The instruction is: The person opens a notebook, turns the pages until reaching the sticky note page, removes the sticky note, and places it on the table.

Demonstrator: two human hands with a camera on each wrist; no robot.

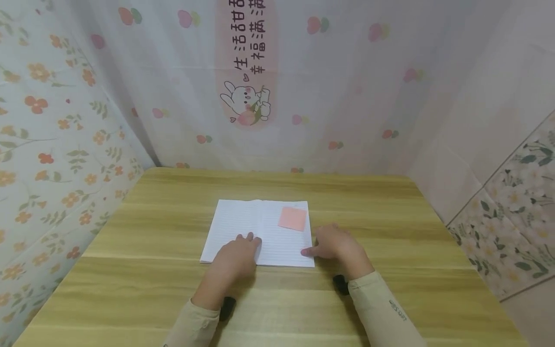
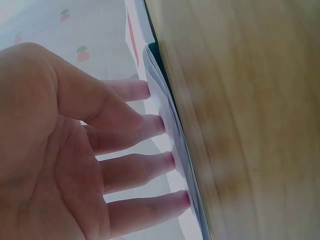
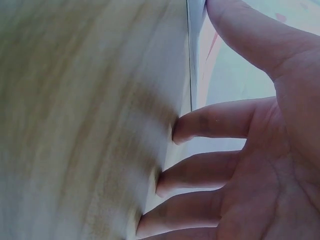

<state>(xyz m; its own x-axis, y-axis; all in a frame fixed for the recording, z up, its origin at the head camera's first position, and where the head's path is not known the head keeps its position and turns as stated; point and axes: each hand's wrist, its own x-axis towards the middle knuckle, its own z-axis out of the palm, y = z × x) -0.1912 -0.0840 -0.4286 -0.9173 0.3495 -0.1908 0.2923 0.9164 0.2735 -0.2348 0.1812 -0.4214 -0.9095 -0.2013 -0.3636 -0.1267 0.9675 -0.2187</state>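
An open notebook (image 1: 277,248) with lined white pages lies flat on the wooden table. On its right page, near the upper corner, is a pink sticky note (image 1: 292,219). My left hand (image 1: 237,255) rests on the left page close to the middle fold. In the left wrist view its fingertips (image 2: 169,161) press on the paper with the fingers spread. My right hand (image 1: 336,245) is at the notebook's right edge, its thumb (image 1: 309,251) touching the page's lower right side. The other right fingertips (image 3: 164,182) touch the table beside the notebook.
The wooden table (image 1: 390,212) extends around the notebook on all sides. A patterned curtain (image 1: 303,96) hangs behind its far edge, and a floral cloth (image 1: 56,144) hangs at the left. Dark wrist straps (image 1: 340,285) show beneath both sleeves.
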